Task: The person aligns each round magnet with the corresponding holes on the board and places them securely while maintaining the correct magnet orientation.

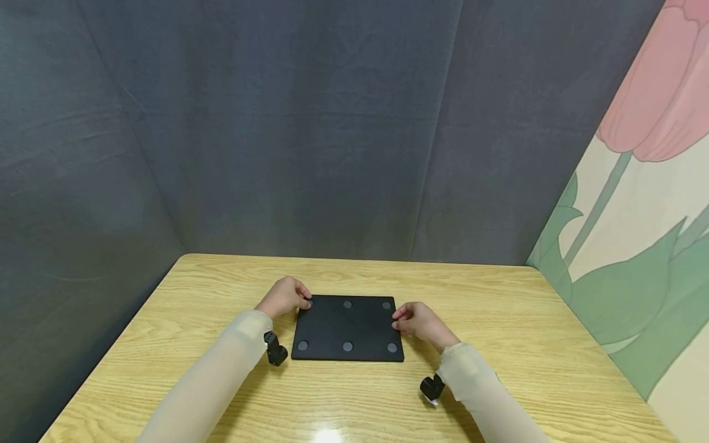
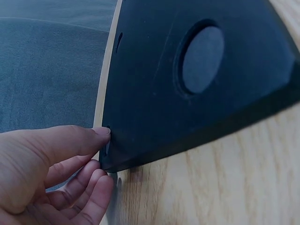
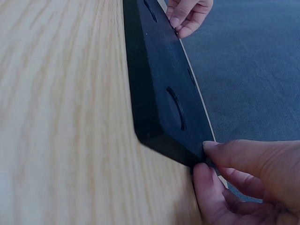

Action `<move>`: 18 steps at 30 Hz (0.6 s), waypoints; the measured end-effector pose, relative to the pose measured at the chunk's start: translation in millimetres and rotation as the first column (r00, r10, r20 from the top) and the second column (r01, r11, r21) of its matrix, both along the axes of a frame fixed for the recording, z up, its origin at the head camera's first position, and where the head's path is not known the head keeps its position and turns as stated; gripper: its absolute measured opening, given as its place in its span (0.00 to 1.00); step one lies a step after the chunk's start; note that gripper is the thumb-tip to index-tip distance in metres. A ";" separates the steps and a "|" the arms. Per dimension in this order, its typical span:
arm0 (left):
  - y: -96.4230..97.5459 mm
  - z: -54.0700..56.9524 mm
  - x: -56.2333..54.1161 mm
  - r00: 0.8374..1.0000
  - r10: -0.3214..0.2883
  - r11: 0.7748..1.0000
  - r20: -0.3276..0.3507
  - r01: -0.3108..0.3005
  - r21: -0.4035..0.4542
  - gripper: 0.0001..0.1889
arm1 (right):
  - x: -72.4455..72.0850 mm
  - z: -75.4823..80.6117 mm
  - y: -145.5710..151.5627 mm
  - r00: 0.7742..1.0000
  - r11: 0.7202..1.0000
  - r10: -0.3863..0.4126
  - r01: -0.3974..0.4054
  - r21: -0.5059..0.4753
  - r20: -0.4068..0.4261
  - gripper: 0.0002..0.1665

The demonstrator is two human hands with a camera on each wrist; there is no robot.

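Observation:
A flat black rectangular board (image 1: 348, 326) lies on the wooden table, with several round grey discs set in two rows of recesses on its upper face. At its far left corner my left hand (image 1: 287, 296) pinches the edge, thumb on top beside a recess and fingers against the side, as the left wrist view shows. My right hand (image 3: 253, 178) grips the board's right edge, its thumb on the upper rim and a finger against the side wall. One disc (image 2: 203, 59) shows large in the left wrist view. The far left disc is partly covered by my left hand.
Pale wood tabletop (image 1: 498, 332) surrounds the board. A dark grey curtain (image 1: 304, 135) hangs behind the table and along its left. On the right stands a wall (image 1: 626, 258) painted with a pink tulip. Small black cameras sit at both wrists.

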State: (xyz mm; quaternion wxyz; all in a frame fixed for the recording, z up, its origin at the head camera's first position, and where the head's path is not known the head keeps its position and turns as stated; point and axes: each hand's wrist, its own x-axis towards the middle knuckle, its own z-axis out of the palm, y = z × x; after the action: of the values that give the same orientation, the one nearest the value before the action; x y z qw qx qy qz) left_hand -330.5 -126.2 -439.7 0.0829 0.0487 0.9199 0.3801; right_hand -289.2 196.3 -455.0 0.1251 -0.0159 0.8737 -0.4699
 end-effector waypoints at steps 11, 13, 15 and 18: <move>0.8 2.3 1.5 1.000 0.007 1.000 -0.005 -0.007 -0.006 0.06 | -1.0 0.5 -2.1 1.000 1.000 -0.003 0.003 0.017 0.000 0.05; 0.9 3.6 2.1 1.000 0.002 1.000 -0.012 -0.002 -0.006 0.05 | -0.7 0.8 -2.5 1.000 1.000 -0.001 0.001 0.022 -0.003 0.05; 1.0 5.0 2.4 1.000 -0.002 1.000 -0.019 0.002 -0.001 0.04 | -0.4 1.3 -3.0 1.000 1.000 0.000 0.000 0.024 -0.002 0.05; 0.6 9.6 3.4 0.999 -0.014 1.000 -0.030 0.014 0.008 0.04 | -0.3 4.7 -3.2 1.000 1.000 0.006 -0.006 0.016 0.007 0.04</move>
State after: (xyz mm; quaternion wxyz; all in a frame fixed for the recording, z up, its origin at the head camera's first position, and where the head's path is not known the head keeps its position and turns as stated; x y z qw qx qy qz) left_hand -327.2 -125.6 -430.2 0.0713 0.0611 0.9192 0.3824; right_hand -289.4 193.1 -450.2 0.1297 -0.0160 0.8769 -0.4625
